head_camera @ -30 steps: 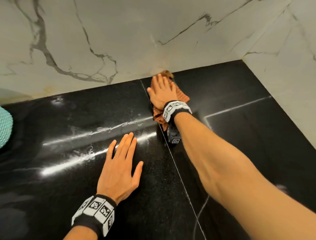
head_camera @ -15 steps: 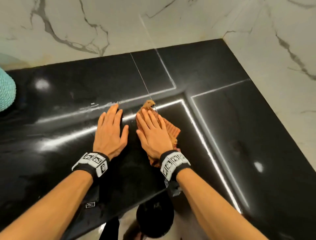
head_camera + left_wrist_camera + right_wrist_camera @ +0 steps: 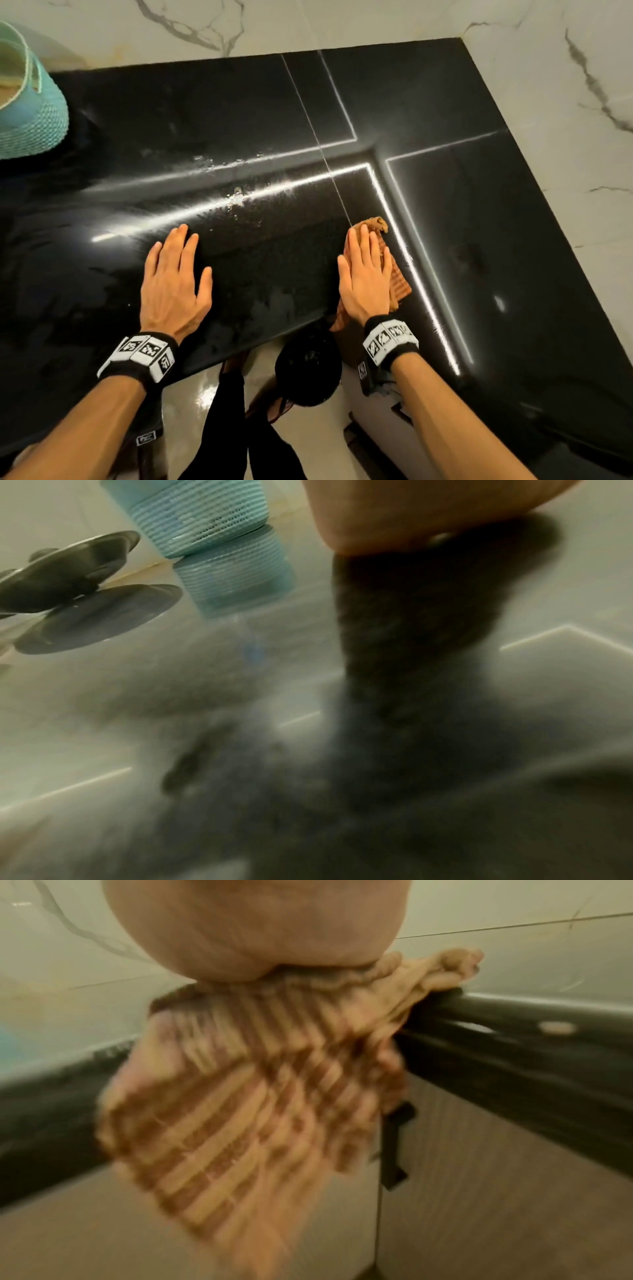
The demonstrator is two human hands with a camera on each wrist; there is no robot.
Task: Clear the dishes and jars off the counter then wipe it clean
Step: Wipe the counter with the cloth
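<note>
Fingers (image 3: 368,246) of my right hand (image 3: 364,279) lie straight and close together, pressing the orange striped cloth (image 3: 399,284) flat against the black worktop (image 3: 239,120) at its near edge, just beside the seam where the two slabs meet. My left hand (image 3: 173,281) rests palm down on bare stone well to the left, its fingers straight and slightly spread, holding nothing.

From the head camera, only the cloth's rim shows around my right hand; wet streaks glint on the stone between and beyond the hands. The right wrist camera alone shows the cloth (image 3: 246,1096) spilling over the worktop's front edge and hanging, blurred, in front of the cabinet face (image 3: 496,1191). The left wrist camera alone shows steel dishes (image 3: 68,569) standing beside the teal mesh basket (image 3: 198,515), both mirrored in the polished stone; the head camera catches only the basket (image 3: 30,116) at the far left.

Half a second ago my two hands lay almost side by side; now the right one, with the cloth, has moved off to the right and nearer the front edge, while the left stays planted.
</note>
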